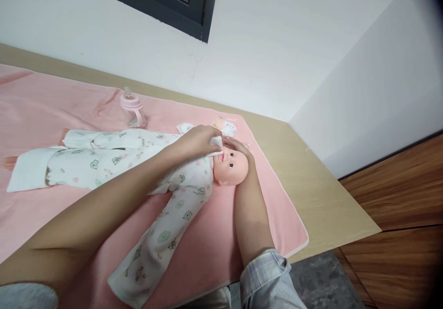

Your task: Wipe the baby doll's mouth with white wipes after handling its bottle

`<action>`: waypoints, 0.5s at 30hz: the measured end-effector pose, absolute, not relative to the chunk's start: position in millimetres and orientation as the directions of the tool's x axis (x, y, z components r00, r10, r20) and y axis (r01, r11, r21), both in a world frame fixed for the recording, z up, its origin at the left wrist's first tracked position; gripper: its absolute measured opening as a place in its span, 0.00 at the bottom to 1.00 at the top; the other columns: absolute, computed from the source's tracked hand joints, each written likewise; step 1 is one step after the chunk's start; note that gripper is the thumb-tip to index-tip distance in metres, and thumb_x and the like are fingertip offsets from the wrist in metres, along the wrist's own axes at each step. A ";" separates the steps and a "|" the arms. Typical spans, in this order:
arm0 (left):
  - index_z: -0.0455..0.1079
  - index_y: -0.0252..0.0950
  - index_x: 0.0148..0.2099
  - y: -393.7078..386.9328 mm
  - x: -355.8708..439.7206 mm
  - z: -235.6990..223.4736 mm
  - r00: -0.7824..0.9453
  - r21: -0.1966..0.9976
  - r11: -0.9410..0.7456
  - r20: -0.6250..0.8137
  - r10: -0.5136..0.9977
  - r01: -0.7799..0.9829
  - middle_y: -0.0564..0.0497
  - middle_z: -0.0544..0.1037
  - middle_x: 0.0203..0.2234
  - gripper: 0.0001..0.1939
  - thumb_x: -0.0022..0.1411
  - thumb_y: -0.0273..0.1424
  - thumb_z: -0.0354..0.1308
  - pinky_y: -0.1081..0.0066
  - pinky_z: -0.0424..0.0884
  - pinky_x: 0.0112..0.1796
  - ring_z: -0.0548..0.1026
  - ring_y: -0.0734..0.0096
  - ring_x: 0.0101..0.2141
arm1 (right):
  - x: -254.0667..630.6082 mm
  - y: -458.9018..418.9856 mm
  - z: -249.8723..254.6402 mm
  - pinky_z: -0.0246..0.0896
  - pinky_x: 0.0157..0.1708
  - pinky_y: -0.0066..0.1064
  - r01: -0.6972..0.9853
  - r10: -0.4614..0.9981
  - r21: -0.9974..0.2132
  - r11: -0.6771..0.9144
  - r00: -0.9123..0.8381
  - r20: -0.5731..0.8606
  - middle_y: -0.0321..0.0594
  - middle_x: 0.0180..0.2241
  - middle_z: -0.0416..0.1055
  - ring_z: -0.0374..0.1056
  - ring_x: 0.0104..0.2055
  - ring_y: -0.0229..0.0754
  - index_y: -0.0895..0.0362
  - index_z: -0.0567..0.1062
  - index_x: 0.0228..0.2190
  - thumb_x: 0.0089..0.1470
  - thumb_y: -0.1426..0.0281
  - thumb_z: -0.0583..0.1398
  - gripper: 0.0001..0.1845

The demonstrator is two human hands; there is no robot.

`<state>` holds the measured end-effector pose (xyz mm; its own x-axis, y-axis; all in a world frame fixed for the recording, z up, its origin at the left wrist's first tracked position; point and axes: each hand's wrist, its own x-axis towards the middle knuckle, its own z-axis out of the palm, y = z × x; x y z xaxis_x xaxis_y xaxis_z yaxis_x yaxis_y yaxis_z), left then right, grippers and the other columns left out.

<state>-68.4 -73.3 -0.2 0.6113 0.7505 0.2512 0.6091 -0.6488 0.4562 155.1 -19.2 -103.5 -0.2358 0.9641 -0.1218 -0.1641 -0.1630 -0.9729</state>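
A baby doll [238, 168] lies on its back in white printed clothes [188, 203], its bald head toward the right. My left hand [199, 140] is closed on a small folded white cloth [217, 144], which is against the doll's face near the mouth. Around the crown and far side of the head curves my right hand [240, 146], holding it with the fingers along the far cheek; its palm is partly hidden. One long sleeve of the doll's clothes stretches toward me, and the far arm is mostly covered by my left hand.
Under the doll a pink blanket [277, 216] covers much of the wooden table [304, 184]. A pink-lidded baby bottle [133, 110] with a handle stands beyond the doll's legs. A small printed packet [226, 125] lies behind my hands. A white wall [249, 64] borders the table.
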 end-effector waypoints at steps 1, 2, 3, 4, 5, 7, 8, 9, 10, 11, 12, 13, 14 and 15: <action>0.76 0.37 0.38 -73.6 -68.2 0.1 0.610 0.458 -0.650 0.255 0.750 0.607 0.50 0.78 0.29 0.10 0.56 0.35 0.58 0.69 0.59 0.30 0.74 0.60 0.32 | 155.4 -19.4 -103.8 0.60 0.63 0.42 -0.166 0.963 -0.972 -0.166 -0.240 -0.124 0.38 0.51 0.75 0.68 0.59 0.45 0.52 0.75 0.45 0.50 0.59 0.64 0.21; 0.76 0.37 0.38 -74.1 -68.0 0.5 0.609 0.460 -0.650 0.259 0.750 0.605 0.51 0.78 0.29 0.10 0.57 0.35 0.58 0.69 0.59 0.30 0.74 0.60 0.32 | 155.7 -19.7 -103.9 0.60 0.63 0.43 -0.169 0.962 -0.971 -0.169 -0.244 -0.125 0.38 0.51 0.75 0.68 0.59 0.45 0.52 0.75 0.45 0.49 0.59 0.64 0.21; 0.76 0.37 0.37 -74.6 -67.8 0.8 0.607 0.465 -0.649 0.261 0.751 0.602 0.51 0.78 0.29 0.10 0.56 0.34 0.58 0.69 0.59 0.30 0.74 0.60 0.32 | 155.9 -20.2 -103.9 0.60 0.63 0.43 -0.171 0.961 -0.970 -0.175 -0.245 -0.130 0.38 0.51 0.75 0.68 0.59 0.45 0.52 0.75 0.45 0.50 0.59 0.64 0.21; 0.76 0.37 0.37 -75.1 -67.5 1.0 0.605 0.471 -0.648 0.265 0.751 0.599 0.51 0.78 0.29 0.09 0.56 0.34 0.58 0.69 0.59 0.30 0.74 0.61 0.32 | 156.1 -20.7 -103.7 0.60 0.62 0.43 -0.170 0.960 -0.968 -0.183 -0.242 -0.139 0.39 0.51 0.75 0.68 0.59 0.45 0.52 0.75 0.45 0.50 0.59 0.64 0.21; 0.76 0.37 0.37 -75.6 -67.3 1.1 0.603 0.476 -0.647 0.268 0.752 0.596 0.51 0.78 0.28 0.09 0.56 0.34 0.58 0.69 0.59 0.30 0.74 0.61 0.32 | 156.2 -21.4 -103.4 0.60 0.62 0.43 -0.170 0.961 -0.967 -0.190 -0.233 -0.147 0.39 0.52 0.75 0.68 0.59 0.45 0.52 0.75 0.45 0.50 0.60 0.64 0.20; 0.76 0.36 0.36 -76.1 -67.0 0.5 0.598 0.484 -0.645 0.274 0.753 0.591 0.51 0.78 0.27 0.09 0.56 0.34 0.58 0.69 0.58 0.30 0.74 0.61 0.31 | 156.0 -22.9 -102.5 0.61 0.62 0.43 -0.170 0.965 -0.966 -0.196 -0.209 -0.159 0.39 0.53 0.74 0.68 0.59 0.46 0.52 0.74 0.44 0.50 0.60 0.64 0.19; 0.76 0.36 0.36 -76.0 -66.9 0.0 0.595 0.487 -0.644 0.276 0.754 0.590 0.51 0.78 0.27 0.08 0.56 0.33 0.58 0.69 0.58 0.30 0.73 0.62 0.31 | 155.8 -23.6 -102.0 0.61 0.62 0.43 -0.170 0.966 -0.965 -0.198 -0.203 -0.162 0.39 0.53 0.74 0.68 0.59 0.46 0.52 0.74 0.44 0.51 0.60 0.64 0.19; 0.76 0.37 0.36 -75.6 -67.0 -0.6 0.593 0.491 -0.644 0.281 0.754 0.586 0.52 0.77 0.27 0.08 0.56 0.33 0.59 0.69 0.58 0.30 0.73 0.62 0.31 | 155.5 -24.2 -101.3 0.61 0.62 0.43 -0.170 0.965 -0.965 -0.200 -0.203 -0.164 0.39 0.53 0.74 0.67 0.59 0.47 0.52 0.74 0.44 0.50 0.60 0.64 0.19; 0.76 0.37 0.36 -75.0 -67.2 -1.2 0.592 0.495 -0.646 0.287 0.753 0.581 0.52 0.77 0.27 0.08 0.56 0.33 0.59 0.69 0.58 0.30 0.73 0.62 0.31 | 155.1 -24.9 -100.5 0.61 0.62 0.43 -0.172 0.964 -0.964 -0.201 -0.208 -0.163 0.38 0.53 0.74 0.67 0.60 0.47 0.52 0.74 0.44 0.50 0.59 0.64 0.20; 0.77 0.37 0.36 -74.1 -67.5 -1.7 0.590 0.500 -0.648 0.295 0.751 0.575 0.52 0.77 0.28 0.08 0.56 0.33 0.59 0.69 0.59 0.30 0.73 0.62 0.31 | 154.5 -25.6 -99.5 0.61 0.62 0.43 -0.176 0.963 -0.964 -0.201 -0.216 -0.162 0.38 0.53 0.74 0.66 0.60 0.47 0.51 0.74 0.45 0.50 0.59 0.64 0.20; 0.77 0.37 0.36 -73.2 -68.1 -1.9 0.587 0.504 -0.651 0.306 0.749 0.568 0.52 0.78 0.28 0.08 0.56 0.33 0.59 0.69 0.59 0.30 0.74 0.63 0.32 | 153.9 -26.3 -98.4 0.60 0.63 0.42 -0.178 0.960 -0.963 -0.203 -0.228 -0.160 0.37 0.53 0.74 0.66 0.61 0.47 0.51 0.74 0.45 0.50 0.59 0.64 0.21; 0.77 0.37 0.37 -72.2 -68.8 -1.8 0.585 0.510 -0.654 0.316 0.747 0.559 0.53 0.78 0.28 0.08 0.56 0.33 0.59 0.69 0.59 0.31 0.74 0.63 0.32 | 153.1 -26.9 -97.2 0.61 0.63 0.42 -0.179 0.958 -0.962 -0.205 -0.237 -0.160 0.37 0.53 0.74 0.66 0.61 0.46 0.51 0.74 0.46 0.50 0.59 0.64 0.21; 0.77 0.37 0.37 -71.3 -69.6 -1.4 0.586 0.516 -0.658 0.323 0.743 0.548 0.53 0.78 0.29 0.08 0.56 0.33 0.59 0.70 0.60 0.31 0.74 0.63 0.33 | 152.3 -27.5 -96.0 0.61 0.62 0.42 -0.172 0.957 -0.964 -0.205 -0.240 -0.161 0.37 0.53 0.74 0.66 0.60 0.46 0.51 0.74 0.46 0.50 0.59 0.64 0.21; 0.77 0.37 0.36 -70.6 -70.4 -0.6 0.591 0.525 -0.661 0.326 0.738 0.536 0.53 0.78 0.29 0.08 0.56 0.34 0.60 0.70 0.60 0.32 0.74 0.63 0.33 | 151.5 -28.0 -94.8 0.62 0.61 0.42 -0.154 0.962 -0.970 -0.190 -0.228 -0.152 0.37 0.53 0.74 0.67 0.60 0.46 0.51 0.74 0.46 0.50 0.58 0.64 0.21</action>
<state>-70.4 -70.6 -0.6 0.5911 0.7376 0.3262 0.5357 -0.6614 0.5249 151.5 -28.0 -94.8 -0.2277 0.9618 -0.1523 -0.1537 -0.1899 -0.9697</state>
